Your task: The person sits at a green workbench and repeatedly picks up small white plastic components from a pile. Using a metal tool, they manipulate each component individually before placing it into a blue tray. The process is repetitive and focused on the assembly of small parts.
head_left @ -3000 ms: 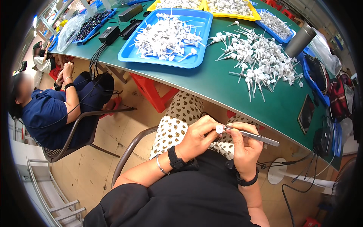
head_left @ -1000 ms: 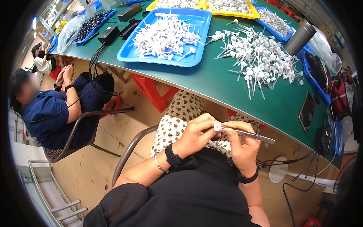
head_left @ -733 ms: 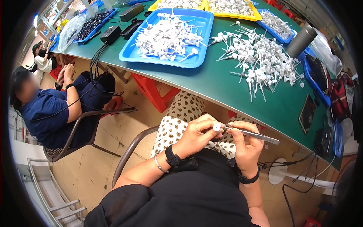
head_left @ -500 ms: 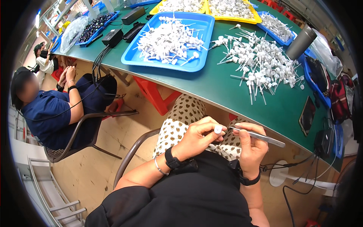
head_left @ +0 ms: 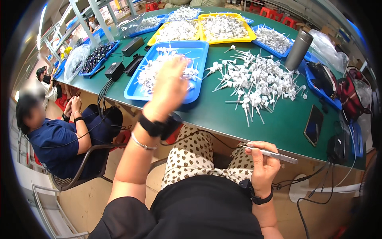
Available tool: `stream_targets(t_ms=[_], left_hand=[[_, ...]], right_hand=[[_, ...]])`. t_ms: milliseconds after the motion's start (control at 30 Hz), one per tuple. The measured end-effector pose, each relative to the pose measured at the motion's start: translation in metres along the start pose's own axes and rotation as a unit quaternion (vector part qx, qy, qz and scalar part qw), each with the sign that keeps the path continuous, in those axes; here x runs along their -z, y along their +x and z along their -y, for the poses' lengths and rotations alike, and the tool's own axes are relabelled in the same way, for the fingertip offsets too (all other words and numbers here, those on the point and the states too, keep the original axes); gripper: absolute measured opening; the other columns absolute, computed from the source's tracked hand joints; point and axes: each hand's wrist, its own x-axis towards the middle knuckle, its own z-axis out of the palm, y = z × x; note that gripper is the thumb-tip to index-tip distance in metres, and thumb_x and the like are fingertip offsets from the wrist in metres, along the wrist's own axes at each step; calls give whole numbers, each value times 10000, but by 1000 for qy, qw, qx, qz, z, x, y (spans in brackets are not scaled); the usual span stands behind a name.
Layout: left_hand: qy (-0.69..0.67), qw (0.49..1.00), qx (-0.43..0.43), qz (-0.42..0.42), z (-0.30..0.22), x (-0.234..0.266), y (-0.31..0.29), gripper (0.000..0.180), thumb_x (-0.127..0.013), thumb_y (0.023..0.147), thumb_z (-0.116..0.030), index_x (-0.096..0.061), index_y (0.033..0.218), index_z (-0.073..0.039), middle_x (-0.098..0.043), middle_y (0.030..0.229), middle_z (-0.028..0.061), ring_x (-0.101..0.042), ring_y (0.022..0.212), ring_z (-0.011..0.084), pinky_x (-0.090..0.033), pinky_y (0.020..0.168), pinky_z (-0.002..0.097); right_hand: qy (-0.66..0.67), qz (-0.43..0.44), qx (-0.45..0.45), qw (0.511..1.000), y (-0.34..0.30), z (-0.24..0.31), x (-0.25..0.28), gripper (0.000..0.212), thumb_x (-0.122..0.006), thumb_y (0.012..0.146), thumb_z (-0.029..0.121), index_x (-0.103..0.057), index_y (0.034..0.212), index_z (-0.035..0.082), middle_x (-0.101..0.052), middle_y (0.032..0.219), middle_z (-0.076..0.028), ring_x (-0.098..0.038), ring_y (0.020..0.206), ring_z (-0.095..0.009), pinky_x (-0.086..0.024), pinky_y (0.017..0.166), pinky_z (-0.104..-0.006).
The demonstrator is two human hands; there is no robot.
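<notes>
My left hand (head_left: 169, 89) is stretched out over the blue tray (head_left: 202, 59), which holds many white plastic pump heads (head_left: 150, 77) with thin clear tubes. Motion smears its fingers, so whether they grip a piece cannot be told. My right hand (head_left: 262, 165) stays low before the table edge, closed around a pair of metal tweezers (head_left: 280, 156) with the tips pointing left. A loose heap of the same pump heads (head_left: 258, 81) lies on the green table to the right of the tray.
Yellow trays (head_left: 229, 41) full of similar parts stand behind. A grey metal bottle (head_left: 298, 49), a phone (head_left: 313, 124) and a dark red bag (head_left: 355, 93) are at the right. Black adapters (head_left: 115, 71) with cables lie left of the tray. A person (head_left: 59, 135) sits at the left.
My left hand has moved from my lap, where it held a white pump part beside the tweezers, up and forward over the blue tray. My right hand has barely moved.
</notes>
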Motion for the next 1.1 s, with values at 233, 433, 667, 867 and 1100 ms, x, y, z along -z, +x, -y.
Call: stream_targets(t_ms=[233, 433, 667, 867, 1100], left_hand=[[-66, 976, -105, 177, -93, -77, 0, 78, -635, 854, -84, -677, 894, -31, -641, 895, 144, -635, 884, 347, -528, 770, 451], [-47, 982, -44, 179, -91, -86, 11, 115, -595, 902, -105, -626, 828, -22, -629, 877, 181, -644, 839, 396, -525, 723, 488], [-220, 967, 120, 36, -57, -48, 15, 136, -700, 932, -116, -665, 985, 4, -637, 761, 84, -646, 700, 165, -515, 645, 311], [-456, 862, 170, 141, -111, -7, -80, 157, -668, 968, -49, -722, 1108, 1, -651, 941, 35, -621, 693, 75, -509, 616, 233], [-543, 794, 248, 114, -134, -14, -139, 117, -706, 951, -71, -728, 1039, 2, -662, 994, 55, -624, 718, 74, -507, 616, 220]], right_hand=[[-13, 1, 2, 1000, -1, 3, 3, 127, -680, 956, 16, -637, 1063, -38, -696, 1028, -127, -688, 870, -156, -571, 799, -267], [17, -16, 5, 1000, 1, 7, 2, 123, -678, 958, 22, -635, 1057, -37, -691, 1026, -126, -686, 878, -167, -576, 802, -280], [1, 13, 6, 1000, 0, 5, 4, 133, -662, 971, 31, -627, 1076, -41, -683, 1069, -140, -692, 902, -177, -590, 833, -295], [73, 20, 11, 997, -1, 1, -2, 163, -649, 977, 27, -614, 1120, -43, -672, 1109, -155, -690, 970, -205, -596, 869, -331], [64, 70, -23, 995, -13, -1, -14, 169, -650, 974, 11, -617, 1132, -39, -675, 1127, -146, -679, 998, -194, -560, 894, -306]])
